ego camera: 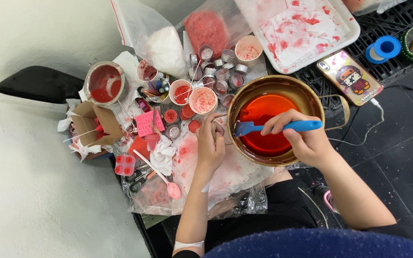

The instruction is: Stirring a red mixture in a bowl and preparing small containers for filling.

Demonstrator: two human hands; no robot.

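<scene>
Right hand clamped on blue spatula, left hand gripping bowl rim; red liquid may slop over if tipped.

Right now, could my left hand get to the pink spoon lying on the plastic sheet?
Probably yes. The left hand rests at the rim of the metal bowl, and the pink spoon lies close by on the plastic sheet, uncovered, with nothing tall standing between them. The hand would first have to leave the bowl.

The right hand holds a blue plastic spatula in a round gold metal bowl of red liquid. The left hand holds the bowl's rim.
</scene>
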